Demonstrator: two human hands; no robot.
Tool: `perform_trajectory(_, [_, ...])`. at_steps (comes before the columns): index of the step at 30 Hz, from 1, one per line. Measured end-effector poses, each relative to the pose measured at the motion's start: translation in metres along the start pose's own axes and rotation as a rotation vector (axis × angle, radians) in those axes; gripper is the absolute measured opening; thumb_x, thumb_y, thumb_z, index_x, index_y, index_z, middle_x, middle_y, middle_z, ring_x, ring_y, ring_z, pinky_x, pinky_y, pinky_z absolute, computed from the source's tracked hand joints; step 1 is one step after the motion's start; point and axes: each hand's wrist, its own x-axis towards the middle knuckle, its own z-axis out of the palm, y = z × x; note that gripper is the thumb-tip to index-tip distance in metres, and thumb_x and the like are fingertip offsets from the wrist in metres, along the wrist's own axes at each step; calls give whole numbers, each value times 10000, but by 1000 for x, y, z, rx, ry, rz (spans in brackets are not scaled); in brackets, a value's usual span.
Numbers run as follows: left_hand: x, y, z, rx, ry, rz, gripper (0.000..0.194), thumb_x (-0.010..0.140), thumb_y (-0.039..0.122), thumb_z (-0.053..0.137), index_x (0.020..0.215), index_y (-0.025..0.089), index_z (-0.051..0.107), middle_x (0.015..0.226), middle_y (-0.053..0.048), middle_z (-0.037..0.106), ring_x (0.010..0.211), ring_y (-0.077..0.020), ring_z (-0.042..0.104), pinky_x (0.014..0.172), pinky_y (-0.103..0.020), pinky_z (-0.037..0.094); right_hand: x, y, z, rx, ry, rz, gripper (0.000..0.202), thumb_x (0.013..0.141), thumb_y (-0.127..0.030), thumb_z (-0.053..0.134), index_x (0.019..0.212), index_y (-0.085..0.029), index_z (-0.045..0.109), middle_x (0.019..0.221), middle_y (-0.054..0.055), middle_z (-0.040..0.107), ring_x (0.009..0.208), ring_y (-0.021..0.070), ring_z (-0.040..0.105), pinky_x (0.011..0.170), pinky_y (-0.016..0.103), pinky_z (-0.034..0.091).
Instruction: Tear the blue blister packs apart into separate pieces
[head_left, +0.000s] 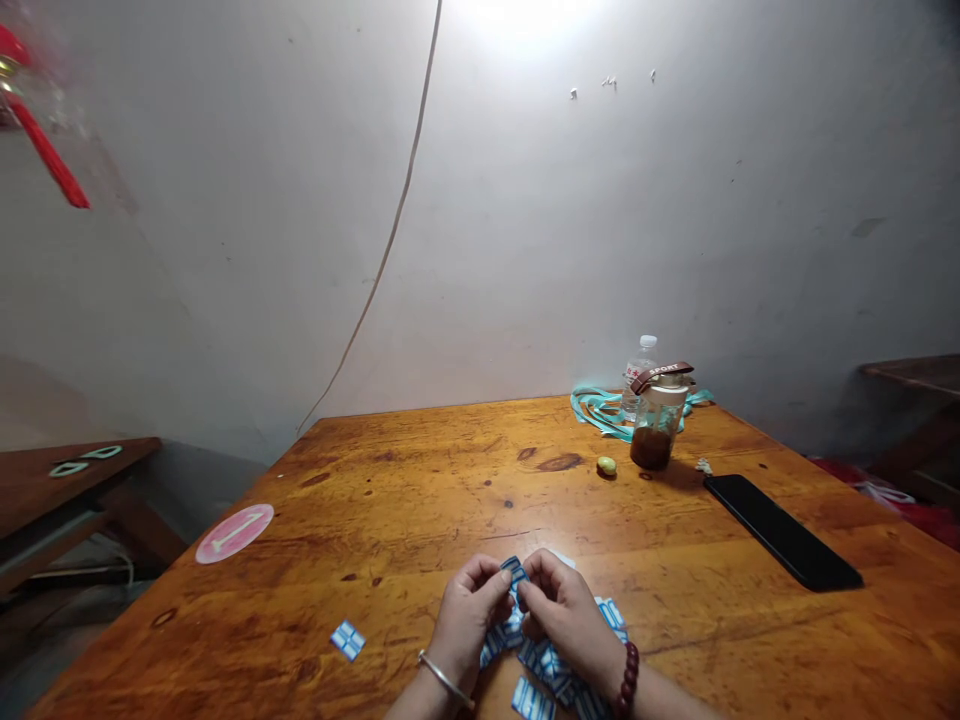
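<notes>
Both hands meet over the near middle of the wooden table. My left hand (471,612), with a silver bangle at its wrist, pinches one side of a small blue-and-white piece (514,570). The other side of that piece is between the fingers of my right hand (561,600), which has a dark red bead bracelet. Beneath and beside the hands lies a pile of similar blue-and-white pieces (534,698), partly hidden by the right hand. A single flat blue-and-white piece (348,640) rests apart, left of my left hand.
A black phone (784,532) lies at the right. Further back stand a cup with dark liquid (654,445) and a clear bottle (646,358), beside turquoise straps (600,412) and a small yellowish object (607,466). A pink round sticker (235,533) is on the left edge.
</notes>
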Motion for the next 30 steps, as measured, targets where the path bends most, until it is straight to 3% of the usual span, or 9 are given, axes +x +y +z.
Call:
perform_trajectory(8, [-9, 11, 2, 325, -82, 213, 121, 690, 259, 585, 733, 147, 584, 636, 12, 554, 567, -93, 476, 530, -193, 365, 3, 3, -8, -26, -6, 38, 85, 720, -190, 464, 650, -175, 419, 506, -73, 395, 416, 53, 391, 392, 155, 322])
perform_trajectory(12, [-12, 14, 0, 484, -87, 301, 126, 713, 249, 552, 662, 137, 579, 610, 4, 547, 579, -103, 480, 540, -200, 369, 0, 1, -7, -55, 0, -9, 73, 719, -180, 464, 657, -173, 428, 515, -74, 393, 427, 51, 396, 399, 153, 321])
perform_trajectory(21, [-6, 6, 2, 25, -71, -15, 144, 653, 242, 598, 685, 160, 485, 532, 50, 519, 426, -62, 456, 430, -174, 346, 0, -8, -3, 229, -111, 87, 171, 733, -323, 517, 796, -188, 432, 483, -85, 448, 374, 47, 381, 392, 161, 309])
perform_trajectory(30, [-10, 7, 1, -159, -112, -50, 90, 650, 126, 531, 692, 169, 464, 516, 35, 558, 436, -63, 487, 435, -159, 325, -1, -15, -4, 271, -61, 116, 179, 692, -326, 565, 732, -167, 494, 534, -52, 509, 384, 47, 412, 407, 174, 329])
